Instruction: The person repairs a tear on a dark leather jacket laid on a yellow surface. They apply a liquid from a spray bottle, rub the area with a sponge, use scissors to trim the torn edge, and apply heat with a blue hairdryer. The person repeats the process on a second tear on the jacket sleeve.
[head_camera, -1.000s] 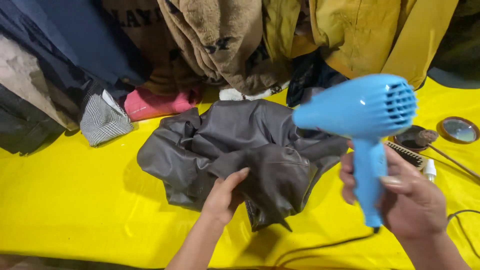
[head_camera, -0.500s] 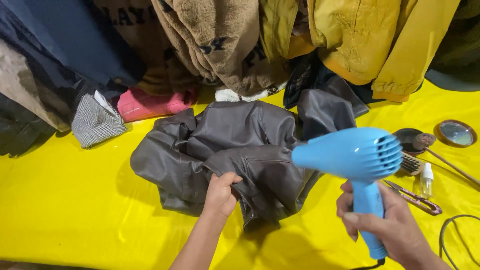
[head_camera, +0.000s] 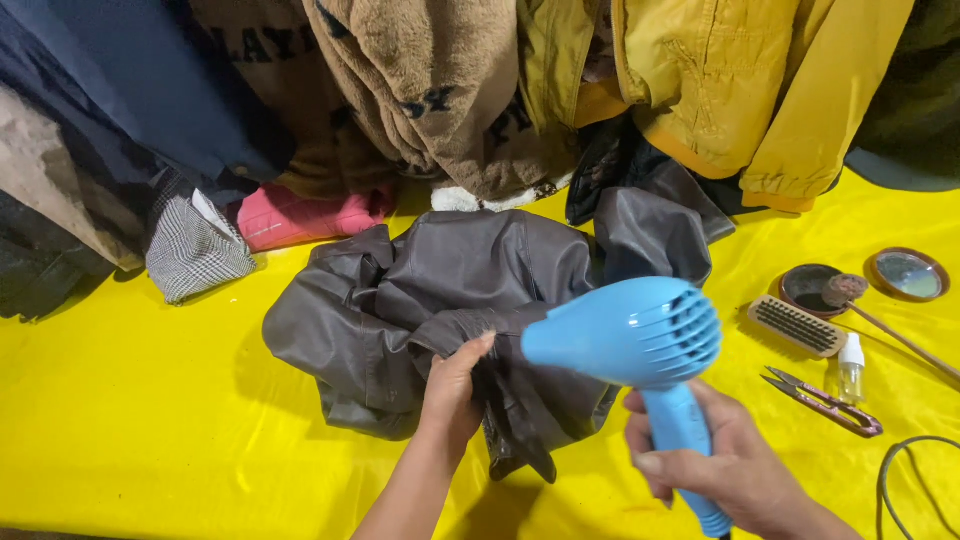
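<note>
Roughly noted —
Jacket (head_camera: 450, 300): dark leather, crumpled; likely heavy, pliant, slick. Grip folds.
Left hand (head_camera: 455, 395): pinching a fold.
Right hand (head_camera: 730, 465): wrapped round blue hair dryer (head_camera: 630, 335) handle.

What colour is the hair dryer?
Light blue; the hair dryer shows clearly in the head view, held in the right hand.

- The jacket (head_camera: 450, 300) looks like dark grey leather, smooth with a dull sheen, creased.
- The hair dryer (head_camera: 630, 335) is light blue plastic, smooth and slightly glossy.
- The table cover (head_camera: 130, 420) is bright yellow, smooth, faintly shiny sheet.
- The brown garment (head_camera: 440, 90) is fuzzy, matt fleece.
- The brush (head_camera: 797, 325) has a pale wooden back and dark bristles.
</note>
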